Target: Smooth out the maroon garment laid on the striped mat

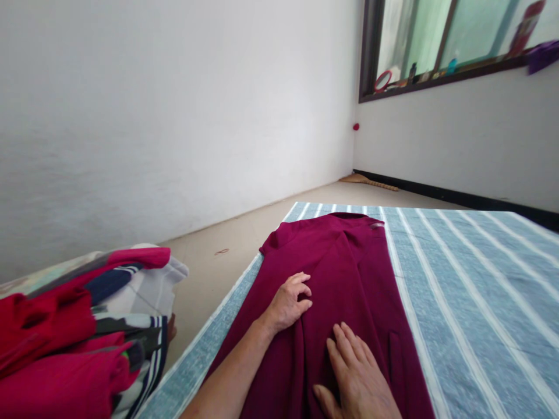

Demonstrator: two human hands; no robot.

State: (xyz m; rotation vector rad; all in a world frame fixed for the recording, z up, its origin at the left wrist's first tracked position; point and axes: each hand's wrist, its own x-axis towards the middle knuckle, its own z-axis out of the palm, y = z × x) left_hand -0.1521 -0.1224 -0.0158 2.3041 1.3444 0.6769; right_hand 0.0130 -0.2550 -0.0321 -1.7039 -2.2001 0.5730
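Right hand [360,378] lay open, flat, left hand [287,301] loosely curled, neither gripping, on the maroon garment [336,291]; over the striped sheet [471,285] it was laid out, ridges unsmoothed.

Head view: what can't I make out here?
Maroon garment: near end cut off by head view's bottom edge.
Its surface beneath the left hand and right hand: hidden by them in head view.
Clothes pile: cut off by head view's left and bottom edges.
Small dark item, upper right: too small in head view to identify.
Red object, farther right: blurred in head view.
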